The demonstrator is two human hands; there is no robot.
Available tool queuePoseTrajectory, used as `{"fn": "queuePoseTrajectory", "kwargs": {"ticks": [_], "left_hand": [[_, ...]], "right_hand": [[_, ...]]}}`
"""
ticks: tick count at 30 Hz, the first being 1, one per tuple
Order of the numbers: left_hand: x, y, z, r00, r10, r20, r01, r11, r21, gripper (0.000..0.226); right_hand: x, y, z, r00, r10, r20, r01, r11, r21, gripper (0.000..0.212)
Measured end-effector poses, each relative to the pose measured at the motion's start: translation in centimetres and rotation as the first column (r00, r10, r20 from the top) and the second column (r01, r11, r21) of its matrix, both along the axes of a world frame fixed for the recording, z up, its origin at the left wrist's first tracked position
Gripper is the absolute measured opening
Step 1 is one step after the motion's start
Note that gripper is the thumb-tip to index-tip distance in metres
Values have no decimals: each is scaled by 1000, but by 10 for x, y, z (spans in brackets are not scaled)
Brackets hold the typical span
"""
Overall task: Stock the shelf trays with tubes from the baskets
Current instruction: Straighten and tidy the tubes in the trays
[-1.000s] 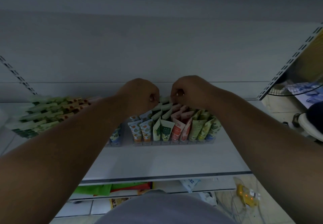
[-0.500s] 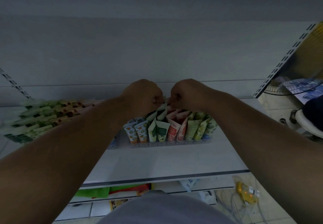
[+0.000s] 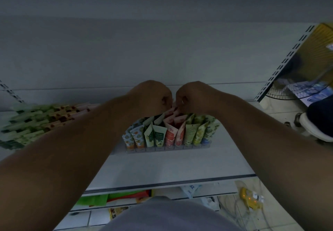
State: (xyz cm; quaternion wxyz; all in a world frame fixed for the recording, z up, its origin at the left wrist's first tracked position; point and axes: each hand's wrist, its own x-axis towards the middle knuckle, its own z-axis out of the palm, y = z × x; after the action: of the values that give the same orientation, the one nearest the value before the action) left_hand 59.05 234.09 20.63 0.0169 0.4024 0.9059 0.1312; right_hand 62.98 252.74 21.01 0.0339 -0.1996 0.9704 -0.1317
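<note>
— Hands compared with half a second back?
— Barely moved; both stay over the back of the tray [image 3: 167, 149], knuckles almost meeting.
— Pose?
— Forearms reach in over the shelf [image 3: 162, 167]; left hand [image 3: 151, 97] and right hand [image 3: 193, 98] are curled, fingers down.
— Holding?
— Fingertips pinch among the rear pink tubes [image 3: 173, 111]; which tube, I cannot tell.

Colourful tubes [image 3: 170, 133] stand upright in rows in a clear tray [image 3: 167, 149] on the shelf [image 3: 180, 165]
</note>
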Motion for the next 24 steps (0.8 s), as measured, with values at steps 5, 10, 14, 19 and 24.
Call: {"fn": "queuePoseTrajectory", "kwargs": {"ticks": [5, 10, 14, 19, 24], "left_hand": [[-1, 7, 0, 1000, -12, 18, 13, 999, -44, 20], [-2, 7, 0, 999, -34, 24, 35, 997, -62, 18], [-1, 5, -1, 1000, -31, 5, 31, 999, -40, 16], [0, 8, -2, 1000, -8, -7, 8, 1000, 1, 16], [3, 23, 1, 1000, 4, 4, -4, 998, 62, 14]], "right_hand": [[-2, 2, -7, 999, -37, 17, 37, 999, -10, 12], [-4, 4, -11, 999, -46, 3, 46, 999, -11, 10], [-2, 9, -8, 998, -43, -34, 41, 998, -46, 18], [5, 36, 2, 996, -61, -69, 57, 997, -59, 9], [6, 41, 0, 999, -25, -45, 23, 999, -48, 8]]}}
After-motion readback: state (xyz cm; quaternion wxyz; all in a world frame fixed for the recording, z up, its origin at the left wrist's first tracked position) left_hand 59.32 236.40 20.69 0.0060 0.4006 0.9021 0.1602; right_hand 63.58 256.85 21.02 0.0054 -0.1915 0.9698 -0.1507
